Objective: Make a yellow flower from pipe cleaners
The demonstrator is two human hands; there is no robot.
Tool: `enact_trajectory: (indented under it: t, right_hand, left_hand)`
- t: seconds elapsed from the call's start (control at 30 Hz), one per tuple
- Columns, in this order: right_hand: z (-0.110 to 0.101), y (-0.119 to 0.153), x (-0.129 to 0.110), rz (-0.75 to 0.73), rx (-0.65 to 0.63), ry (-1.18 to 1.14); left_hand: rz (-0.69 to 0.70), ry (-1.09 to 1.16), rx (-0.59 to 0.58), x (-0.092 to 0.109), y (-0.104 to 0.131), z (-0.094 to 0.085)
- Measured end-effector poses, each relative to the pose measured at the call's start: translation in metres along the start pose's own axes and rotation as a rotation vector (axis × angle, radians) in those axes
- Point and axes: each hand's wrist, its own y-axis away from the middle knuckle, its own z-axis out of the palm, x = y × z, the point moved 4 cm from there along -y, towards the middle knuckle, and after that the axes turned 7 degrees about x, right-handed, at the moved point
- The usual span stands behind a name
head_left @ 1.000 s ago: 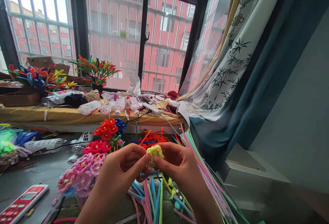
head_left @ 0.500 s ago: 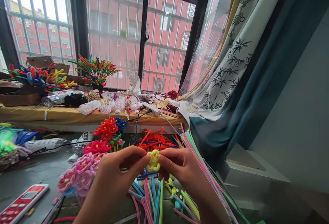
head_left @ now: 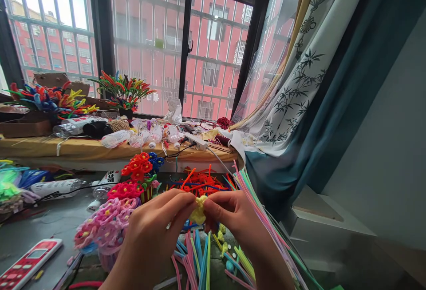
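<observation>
A small yellow pipe-cleaner flower (head_left: pixel 199 211) is pinched between my two hands above the table. My left hand (head_left: pixel 159 219) grips its left edge with thumb and forefinger, covering part of it. On the other side, my right hand (head_left: pixel 233 212) holds its right edge between thumb and fingertips. Below the hands lie loose pink, blue and yellow pipe cleaners (head_left: pixel 196 259). Several small yellow twisted pieces (head_left: pixel 223 248) rest just under my right hand, beside a teal ball (head_left: pixel 229 266).
Pink pipe-cleaner flowers (head_left: pixel 106 223) and red ones (head_left: pixel 137 165) stand left of my hands. A red-and-white remote-like device (head_left: pixel 29 263) lies at the lower left. Red pipe cleaners (head_left: pixel 203 181) are piled behind. Long pastel pipe cleaners (head_left: pixel 253 201) slant along the right. Bottles (head_left: pixel 116 139) line the windowsill.
The yellow flower has turned from facing me to a more edge-on, folded look. My left hand has shifted slightly, its fingers now over the flower's upper left.
</observation>
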Motion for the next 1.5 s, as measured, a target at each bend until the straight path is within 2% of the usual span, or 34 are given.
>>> enact_trajectory:
  t: [0.1,0.3,0.5,0.6,0.7,0.9,1.03,1.17,1.3,1.5]
  right_hand:
    - [-0.001,0.000,-0.002,0.016,0.026,-0.002]
    - [-0.001,-0.002,-0.002,0.019,0.107,-0.092]
    - [-0.007,-0.001,0.003,-0.008,0.141,-0.140]
    - [-0.008,-0.001,0.004,-0.030,0.126,-0.114]
    - [-0.007,-0.001,0.005,-0.052,0.126,-0.108]
    - [-0.008,0.001,0.006,-0.096,0.161,0.011]
    - [-0.008,0.000,0.006,-0.111,0.143,0.089]
    - [-0.005,0.002,-0.002,-0.227,0.165,0.272]
    - [0.000,0.009,-0.011,-0.302,0.184,0.433]
    - [0.002,0.014,-0.015,-0.258,0.207,0.498]
  left_hand:
    - [-0.037,-0.025,-0.003,0.002,-0.001,0.003]
    - [-0.353,0.077,-0.105,-0.005,0.002,0.011]
    - [-0.542,0.318,-0.009,-0.009,0.005,0.014]
    - [-0.590,0.341,-0.029,-0.011,0.006,0.015]
    - [-0.560,0.272,-0.052,-0.011,0.006,0.014]
    - [-0.342,0.114,-0.077,-0.005,0.001,0.011]
    - [-0.333,0.094,-0.064,-0.006,0.002,0.010]
    - [-0.255,0.080,-0.116,-0.008,0.003,0.012]
    - [-0.177,0.055,-0.081,-0.007,0.002,0.009]
    - [-0.055,0.032,-0.075,-0.002,0.002,0.009]
